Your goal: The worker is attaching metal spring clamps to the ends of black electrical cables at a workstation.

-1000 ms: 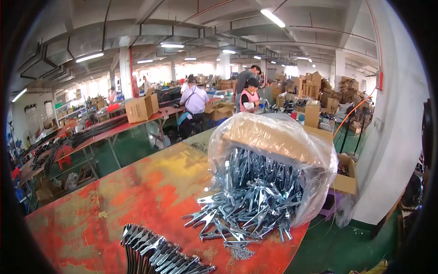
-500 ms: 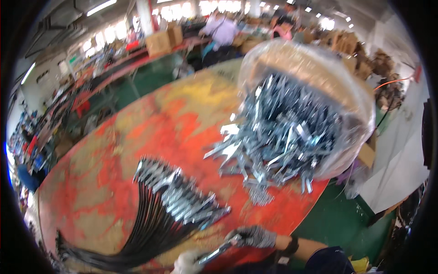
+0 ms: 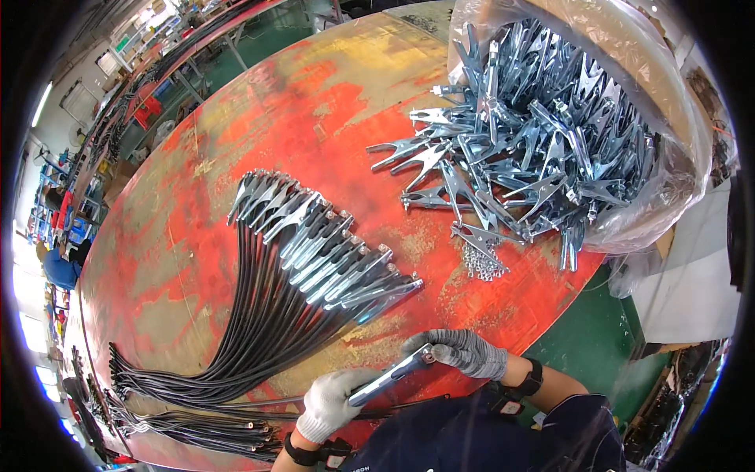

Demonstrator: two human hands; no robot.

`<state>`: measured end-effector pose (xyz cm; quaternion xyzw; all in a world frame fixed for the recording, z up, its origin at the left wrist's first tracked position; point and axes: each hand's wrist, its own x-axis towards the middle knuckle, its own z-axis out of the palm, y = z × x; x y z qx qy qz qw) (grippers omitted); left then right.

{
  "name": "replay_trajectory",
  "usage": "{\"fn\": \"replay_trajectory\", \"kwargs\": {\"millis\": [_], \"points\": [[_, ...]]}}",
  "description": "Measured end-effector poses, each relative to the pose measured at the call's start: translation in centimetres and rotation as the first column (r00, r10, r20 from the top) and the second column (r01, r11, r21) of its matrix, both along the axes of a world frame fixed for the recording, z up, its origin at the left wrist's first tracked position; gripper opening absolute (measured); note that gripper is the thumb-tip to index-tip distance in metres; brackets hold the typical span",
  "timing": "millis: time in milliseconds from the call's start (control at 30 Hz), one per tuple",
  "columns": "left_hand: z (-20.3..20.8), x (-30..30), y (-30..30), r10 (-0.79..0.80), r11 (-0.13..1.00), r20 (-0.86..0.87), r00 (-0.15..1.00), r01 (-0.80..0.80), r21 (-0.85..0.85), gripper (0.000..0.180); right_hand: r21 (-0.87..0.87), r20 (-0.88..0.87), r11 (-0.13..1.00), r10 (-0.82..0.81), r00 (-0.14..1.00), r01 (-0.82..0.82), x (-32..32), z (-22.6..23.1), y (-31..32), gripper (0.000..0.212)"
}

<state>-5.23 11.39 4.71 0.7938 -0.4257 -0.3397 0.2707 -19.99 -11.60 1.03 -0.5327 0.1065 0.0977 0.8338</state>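
My left hand [image 3: 329, 405], in a white knitted glove, is closed around one end of a shiny metal spring clamp [image 3: 389, 377], held tilted over the table's near edge. At the clamp's upper end, near a small copper-coloured fitting, are the bent fingers of my right hand [image 3: 470, 352], in a grey glove. Anything small between those fingertips is hidden. Just beyond my hands, a fanned row of similar clamps [image 3: 318, 244] lies on the table, joined to black cables [image 3: 244, 330] that sweep left in a bundle.
Loose clamps [image 3: 543, 149] spill from a plastic-lined box [image 3: 668, 86] at the far right. Small metal nuts [image 3: 484, 263] lie beside them on the worn red table [image 3: 314, 134]. More black cables [image 3: 197, 429] with bare-looking ends lie at the near left. Green floor [image 3: 586, 326] shows at right.
My view has tilted down, so hands and table sit higher in the picture and the far room has mostly left it. Both hands stay at the clamp.
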Motion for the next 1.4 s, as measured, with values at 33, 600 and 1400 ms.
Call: {"fn": "replay_trajectory", "kwargs": {"millis": [33, 600, 1400], "points": [[-0.1, 0.0, 0.1, 0.002, 1.0, 0.001, 1.0, -0.002, 0.002, 0.037, -0.067, -0.012, 0.998, 0.009, 1.0, -0.01, 0.0, 0.1, -0.1, 0.036], [-0.2, -0.3, -6.7, -0.107, 0.96, 0.574, 0.812, 0.234, -0.152, 0.05, -0.197, -0.056, 0.967, -0.173, 0.983, 0.159, 0.3, -6.3, -0.5, 0.037], [-3.6, -0.9, -7.1, -0.211, 0.961, 0.76, 0.615, 0.271, 0.047, 0.035, -0.984, 0.003, -0.179, -0.158, 0.987, -0.026, -0.5, -3.8, -10.1, 0.027]]}}
